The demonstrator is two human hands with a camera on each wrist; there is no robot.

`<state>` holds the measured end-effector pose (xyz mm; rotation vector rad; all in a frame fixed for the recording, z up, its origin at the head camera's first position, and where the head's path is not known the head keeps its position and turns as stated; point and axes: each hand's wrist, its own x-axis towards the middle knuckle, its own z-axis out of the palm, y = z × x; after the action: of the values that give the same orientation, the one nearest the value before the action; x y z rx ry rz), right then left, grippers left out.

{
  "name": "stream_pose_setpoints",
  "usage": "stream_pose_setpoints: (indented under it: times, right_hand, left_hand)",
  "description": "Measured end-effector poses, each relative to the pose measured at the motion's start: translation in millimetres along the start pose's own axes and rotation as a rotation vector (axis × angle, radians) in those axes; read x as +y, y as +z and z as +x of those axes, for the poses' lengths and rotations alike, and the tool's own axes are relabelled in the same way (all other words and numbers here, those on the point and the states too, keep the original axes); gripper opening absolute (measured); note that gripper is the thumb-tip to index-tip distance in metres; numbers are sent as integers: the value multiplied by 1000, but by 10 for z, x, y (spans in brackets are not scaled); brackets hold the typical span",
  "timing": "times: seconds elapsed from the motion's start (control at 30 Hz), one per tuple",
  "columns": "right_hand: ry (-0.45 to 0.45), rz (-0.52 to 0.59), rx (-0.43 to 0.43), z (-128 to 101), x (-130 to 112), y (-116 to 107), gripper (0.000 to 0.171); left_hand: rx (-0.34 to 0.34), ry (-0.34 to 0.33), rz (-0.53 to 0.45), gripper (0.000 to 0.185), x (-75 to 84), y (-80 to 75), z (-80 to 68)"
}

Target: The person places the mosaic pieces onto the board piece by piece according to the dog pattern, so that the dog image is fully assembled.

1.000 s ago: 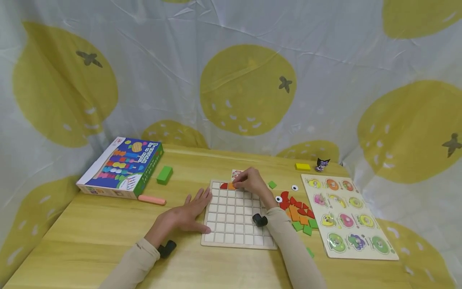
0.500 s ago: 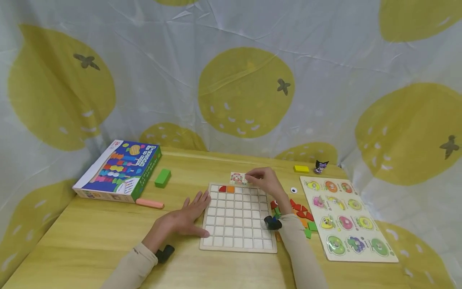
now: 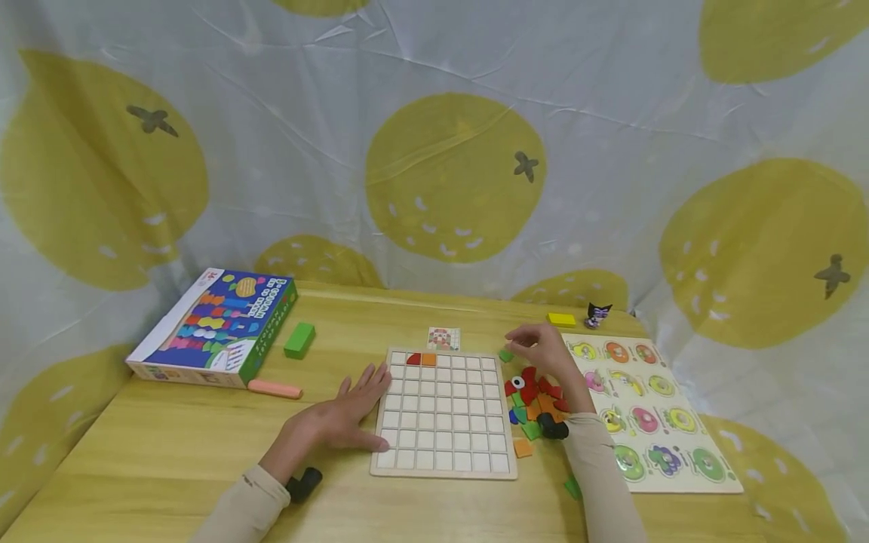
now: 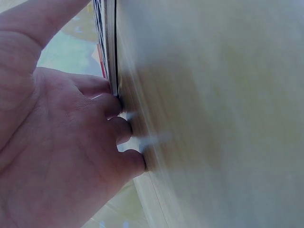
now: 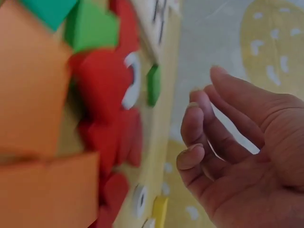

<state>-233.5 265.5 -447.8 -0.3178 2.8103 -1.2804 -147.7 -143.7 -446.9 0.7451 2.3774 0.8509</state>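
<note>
A wooden grid board (image 3: 444,415) lies on the table. In its top row sit a red quarter-round piece (image 3: 414,360) and an orange square piece (image 3: 429,360). My left hand (image 3: 333,422), fingers spread, rests against the board's left side. In the left wrist view the fingertips (image 4: 135,161) touch a wooden surface. My right hand (image 3: 546,354) hovers over loose pieces to the right of the board, fingers loosely bent around nothing. Below it are red pieces (image 3: 529,386), a white eye piece (image 3: 518,382) and a green square piece (image 3: 505,355). The wrist partly covers the pile.
A small pattern card (image 3: 444,338) lies behind the board. To the right is a fruit puzzle board (image 3: 661,434), with a yellow block (image 3: 561,320) and a figurine (image 3: 597,315) behind it. On the left are a toy box (image 3: 217,328), a green block (image 3: 299,341) and a pink stick (image 3: 274,389).
My right hand let go of the orange square piece in the top row, passed by the card and moved right to the loose pieces. The left hand stays at the board's edge.
</note>
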Motion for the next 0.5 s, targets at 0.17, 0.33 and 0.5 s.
stream_pose_setpoints:
  times: [0.17, 0.33, 0.5]
  right_hand:
    - [44, -78, -37, -73, 200, -58, 17]
    - [80, -119, -52, -153, 337, -132, 15]
    - [35, -114, -86, -239, 418, -229, 12]
  left_hand:
    - [10, 9, 4, 113, -9, 4, -13]
    - [24, 2, 15, 113, -6, 18, -13]
    - [25, 0, 3, 114, -5, 27, -4]
